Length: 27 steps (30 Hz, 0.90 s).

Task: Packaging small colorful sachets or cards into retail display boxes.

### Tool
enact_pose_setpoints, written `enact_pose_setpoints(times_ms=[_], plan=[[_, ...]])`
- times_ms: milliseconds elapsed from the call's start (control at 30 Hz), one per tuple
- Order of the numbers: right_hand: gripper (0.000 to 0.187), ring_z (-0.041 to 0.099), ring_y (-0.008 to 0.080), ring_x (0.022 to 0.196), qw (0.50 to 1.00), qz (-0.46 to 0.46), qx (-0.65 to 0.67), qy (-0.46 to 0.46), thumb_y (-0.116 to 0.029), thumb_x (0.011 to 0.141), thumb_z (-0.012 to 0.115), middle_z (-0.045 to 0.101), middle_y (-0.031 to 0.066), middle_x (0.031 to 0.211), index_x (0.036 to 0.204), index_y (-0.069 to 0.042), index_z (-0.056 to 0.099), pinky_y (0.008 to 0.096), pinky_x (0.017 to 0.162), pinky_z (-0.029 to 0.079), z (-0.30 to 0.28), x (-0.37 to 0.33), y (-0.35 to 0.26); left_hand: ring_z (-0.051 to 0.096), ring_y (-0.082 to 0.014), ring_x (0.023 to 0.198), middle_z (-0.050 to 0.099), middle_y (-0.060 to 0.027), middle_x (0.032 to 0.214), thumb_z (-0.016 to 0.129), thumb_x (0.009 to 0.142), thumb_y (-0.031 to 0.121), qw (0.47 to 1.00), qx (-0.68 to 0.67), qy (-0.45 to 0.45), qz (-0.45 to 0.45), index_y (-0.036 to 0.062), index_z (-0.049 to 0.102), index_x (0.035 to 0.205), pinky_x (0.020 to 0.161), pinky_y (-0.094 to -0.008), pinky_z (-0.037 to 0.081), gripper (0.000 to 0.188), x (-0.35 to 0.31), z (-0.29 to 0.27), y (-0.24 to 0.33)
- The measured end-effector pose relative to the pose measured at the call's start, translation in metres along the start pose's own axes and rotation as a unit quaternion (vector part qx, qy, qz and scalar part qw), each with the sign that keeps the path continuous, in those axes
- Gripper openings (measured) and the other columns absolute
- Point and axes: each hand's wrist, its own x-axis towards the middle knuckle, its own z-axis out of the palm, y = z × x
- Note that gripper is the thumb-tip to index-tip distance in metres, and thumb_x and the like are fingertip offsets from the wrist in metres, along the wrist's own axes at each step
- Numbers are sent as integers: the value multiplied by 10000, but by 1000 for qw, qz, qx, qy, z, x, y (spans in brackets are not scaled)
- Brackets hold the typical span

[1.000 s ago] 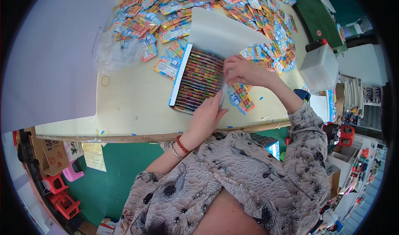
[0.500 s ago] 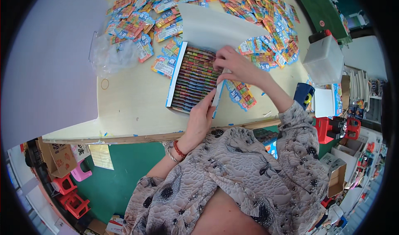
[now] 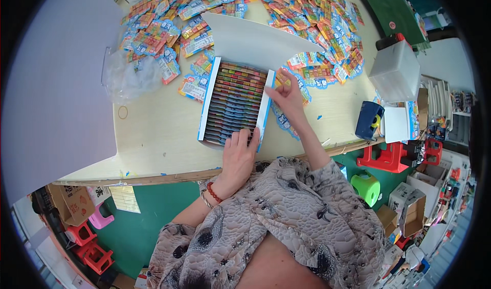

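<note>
An open cardboard box (image 3: 209, 97), white inside with blue edges, stands on the table in front of me, its white lid (image 3: 250, 36) raised at the far side. A row of thin colourful packets (image 3: 232, 102) fills it, set on edge. My left hand (image 3: 238, 153) grips the near right corner, its fingertips over the nearest packets and one finger along the right wall. At the upper part of that right wall, my right hand (image 3: 289, 97) pinches the white side flap (image 3: 263, 105) with curled fingers. A few loose packets (image 3: 284, 123) lie partly hidden under my right wrist.
Many loose packets (image 3: 327, 28) are heaped across the far table. A clear plastic bag (image 3: 135, 74) lies left of the box. To the right are a translucent container (image 3: 395, 69) and a dark blue tape dispenser (image 3: 369, 120). A green stool (image 3: 365, 188) stands below the table edge.
The right hand has moved slightly down and outward along the box's right wall, uncovering that flap. The left fingers have shifted onto the near packets. The box appears turned a little more upright in view.
</note>
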Motion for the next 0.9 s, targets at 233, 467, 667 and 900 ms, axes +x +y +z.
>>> enact_pose_setpoints(times_ms=[233,467,667,900], plan=[[189,467,52,451,995,-18,-70,-67,-192,894,634,561,-4,635,921,-6,655,219,401,359,4,56,-27,480,-226,907,493,-60,964,642,814,150,999,15,27,23,94,576,1206,755,-363,370,401,11,1,4],[206,394,42,434,983,-74,-101,-135,-210,901,622,448,-40,563,1009,-41,667,230,406,316,3,99,-20,506,-282,1129,532,-107,1229,602,869,118,944,-101,305,-71,110,515,1307,931,-410,367,447,78,-33,-89],[141,494,34,633,984,-157,-22,-81,-174,886,646,475,-46,644,952,-53,673,243,550,401,18,102,-4,494,-219,1164,506,-74,1270,658,842,87,842,-519,133,-64,64,552,1241,976,-333,395,413,129,-2,-173],[271,528,88,765,962,-169,55,-208,-56,889,563,540,4,971,1146,-54,652,230,672,433,-5,74,-33,477,-220,1031,485,-58,1031,598,745,-96,907,-341,231,85,140,669,975,931,-337,358,338,138,2,-175]])
